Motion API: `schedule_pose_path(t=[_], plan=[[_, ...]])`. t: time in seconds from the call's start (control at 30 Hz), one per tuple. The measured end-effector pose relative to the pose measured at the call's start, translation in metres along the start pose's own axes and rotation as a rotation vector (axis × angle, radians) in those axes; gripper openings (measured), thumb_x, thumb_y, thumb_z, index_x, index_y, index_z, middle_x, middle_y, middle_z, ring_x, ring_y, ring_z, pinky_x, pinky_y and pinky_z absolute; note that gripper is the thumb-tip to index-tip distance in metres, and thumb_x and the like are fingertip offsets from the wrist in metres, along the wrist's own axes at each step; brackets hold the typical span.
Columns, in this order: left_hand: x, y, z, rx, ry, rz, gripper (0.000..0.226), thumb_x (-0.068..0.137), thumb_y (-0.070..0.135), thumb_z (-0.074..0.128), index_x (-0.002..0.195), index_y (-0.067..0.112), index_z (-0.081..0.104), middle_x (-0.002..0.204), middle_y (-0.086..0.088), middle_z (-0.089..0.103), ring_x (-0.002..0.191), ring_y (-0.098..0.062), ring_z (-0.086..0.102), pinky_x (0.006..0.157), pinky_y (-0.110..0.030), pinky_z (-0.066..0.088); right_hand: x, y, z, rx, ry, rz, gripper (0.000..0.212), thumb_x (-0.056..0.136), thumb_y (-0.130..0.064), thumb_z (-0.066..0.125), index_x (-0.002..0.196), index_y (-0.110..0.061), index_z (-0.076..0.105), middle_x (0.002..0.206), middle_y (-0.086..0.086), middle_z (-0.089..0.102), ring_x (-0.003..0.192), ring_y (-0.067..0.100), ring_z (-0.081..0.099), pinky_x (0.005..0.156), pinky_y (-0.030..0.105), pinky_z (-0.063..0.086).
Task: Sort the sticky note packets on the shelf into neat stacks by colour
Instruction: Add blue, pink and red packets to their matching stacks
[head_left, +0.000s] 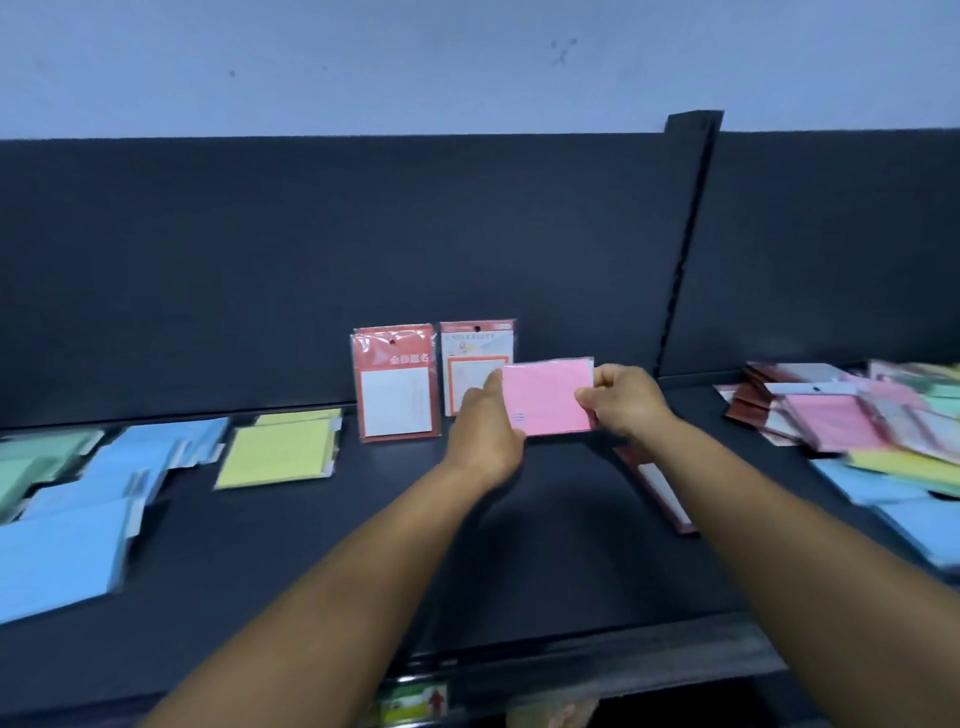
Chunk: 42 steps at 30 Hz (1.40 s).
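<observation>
Head view: nearest the camera, two bare forearms reach over the front edge of the dark shelf (545, 561); the left hand (485, 439) and right hand (626, 397) each pinch a side edge of one pink packet (548, 397), held above the shelf in front of two red-framed packets (397, 384) leaning on the back panel. Yellow packets (278, 452), blue packets (78, 519) and green packets (36, 462) lie in groups to the left. A mixed unsorted pile (857, 426) lies to the right.

- Pink packet (548, 396) held flat above the dark shelf (545, 545).
- Yellow stack (278, 449), blue packets (78, 525) and green packets (31, 462) lie left.
- Mixed pile (872, 431) lies right.
</observation>
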<state>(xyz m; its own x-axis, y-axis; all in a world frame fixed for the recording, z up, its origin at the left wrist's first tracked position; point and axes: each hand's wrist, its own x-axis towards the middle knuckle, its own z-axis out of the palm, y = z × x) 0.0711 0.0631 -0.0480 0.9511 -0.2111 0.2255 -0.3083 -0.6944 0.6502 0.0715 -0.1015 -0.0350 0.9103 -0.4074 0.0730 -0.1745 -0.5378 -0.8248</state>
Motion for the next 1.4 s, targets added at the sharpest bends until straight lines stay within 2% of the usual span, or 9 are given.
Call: schedule_pose_path(t=[0.1, 0.27, 0.4, 0.53, 0.8, 1.0, 1.13, 1.27, 1.4], plan=[[0.013, 0.018, 0.029, 0.120, -0.107, 0.036, 0.015, 0.087, 0.004, 0.052, 0.095, 0.012, 0.042, 0.107, -0.014, 0.048, 0.085, -0.022, 0.046, 0.075, -0.026, 0.037, 0.024, 0.017, -0.017, -0.116, 0.035, -0.011, 0.008, 0.082, -0.013, 0.061, 0.075, -0.011, 0.058, 0.076, 0.010, 0.061, 0.068, 0.022, 0.052, 0.061, 0.029, 0.039], [0.036, 0.024, 0.061, 0.176, -0.212, 0.024, 0.040, 0.090, 0.007, 0.046, 0.130, 0.004, 0.041, 0.131, -0.016, 0.039, 0.117, -0.030, 0.046, 0.102, -0.029, 0.037, 0.054, 0.037, -0.027, -0.228, 0.024, -0.016, 0.022, 0.083, -0.013, 0.062, 0.065, -0.012, 0.050, 0.078, 0.012, 0.063, 0.078, 0.028, 0.059, 0.064, 0.030, 0.043], [0.047, 0.028, 0.069, 0.240, -0.247, 0.008, 0.057, 0.087, 0.006, 0.044, 0.142, 0.004, 0.029, 0.145, -0.017, 0.026, 0.130, -0.032, 0.036, 0.109, -0.034, 0.033, 0.068, 0.046, -0.023, -0.237, 0.001, -0.022, 0.030, 0.081, -0.010, 0.062, 0.059, -0.013, 0.043, 0.075, 0.009, 0.057, 0.078, 0.026, 0.056, 0.067, 0.029, 0.045], [0.053, 0.030, 0.072, 0.295, -0.214, 0.005, 0.069, 0.086, 0.010, 0.048, 0.148, 0.005, 0.017, 0.153, -0.017, 0.007, 0.138, -0.033, 0.023, 0.115, -0.035, 0.025, 0.074, 0.047, -0.020, -0.167, 0.080, -0.082, 0.005, 0.083, -0.004, 0.057, 0.083, -0.008, 0.055, 0.083, 0.010, 0.065, 0.078, 0.024, 0.057, 0.072, 0.032, 0.049], [0.049, 0.031, 0.070, 0.325, -0.246, -0.033, 0.076, 0.092, 0.015, 0.047, 0.152, 0.012, 0.002, 0.155, -0.016, -0.018, 0.145, -0.032, 0.006, 0.118, -0.034, 0.017, 0.069, 0.053, -0.027, -0.104, -0.055, -0.069, 0.036, 0.083, -0.010, 0.066, 0.118, -0.009, 0.058, 0.099, 0.000, 0.066, 0.089, 0.013, 0.053, 0.079, 0.021, 0.040], [0.026, 0.049, 0.066, 0.309, -0.259, 0.030, 0.072, 0.097, 0.025, 0.046, 0.153, 0.016, 0.003, 0.157, -0.015, -0.017, 0.146, -0.033, 0.001, 0.119, -0.036, 0.012, 0.032, 0.047, -0.051, -0.180, -0.052, -0.080, 0.037, 0.087, -0.020, 0.066, 0.121, -0.008, 0.059, 0.117, 0.006, 0.065, 0.108, 0.023, 0.059, 0.094, 0.034, 0.047], [-0.001, 0.070, 0.068, 0.306, -0.318, 0.074, 0.065, 0.097, 0.036, 0.046, 0.149, 0.008, 0.019, 0.155, -0.014, 0.011, 0.142, -0.033, 0.013, 0.115, -0.039, 0.020, 0.002, 0.051, -0.070, -0.330, -0.068, -0.050, 0.036, 0.086, -0.028, 0.067, 0.117, -0.015, 0.057, 0.117, 0.006, 0.060, 0.108, 0.021, 0.057, 0.090, 0.030, 0.045], [-0.026, 0.082, 0.077, 0.400, -0.368, 0.115, 0.052, 0.096, 0.047, 0.040, 0.124, 0.005, 0.054, 0.132, -0.015, 0.040, 0.123, -0.032, 0.034, 0.104, -0.038, 0.032, -0.032, 0.057, -0.082, -0.601, -0.124, 0.020, 0.059, 0.080, -0.045, 0.067, 0.127, -0.014, 0.050, 0.130, 0.005, 0.057, 0.118, 0.026, 0.053, 0.095, 0.035, 0.045], [-0.045, 0.085, 0.087, 0.456, -0.354, 0.110, 0.060, 0.095, 0.055, 0.037, 0.124, 0.006, 0.056, 0.130, -0.014, 0.045, 0.120, -0.030, 0.037, 0.100, -0.038, 0.036, -0.061, 0.059, -0.090, -0.795, -0.199, 0.147, 0.081, 0.072, -0.066, 0.064, 0.130, -0.013, 0.044, 0.132, 0.007, 0.053, 0.125, 0.030, 0.045, 0.096, 0.039, 0.038]])
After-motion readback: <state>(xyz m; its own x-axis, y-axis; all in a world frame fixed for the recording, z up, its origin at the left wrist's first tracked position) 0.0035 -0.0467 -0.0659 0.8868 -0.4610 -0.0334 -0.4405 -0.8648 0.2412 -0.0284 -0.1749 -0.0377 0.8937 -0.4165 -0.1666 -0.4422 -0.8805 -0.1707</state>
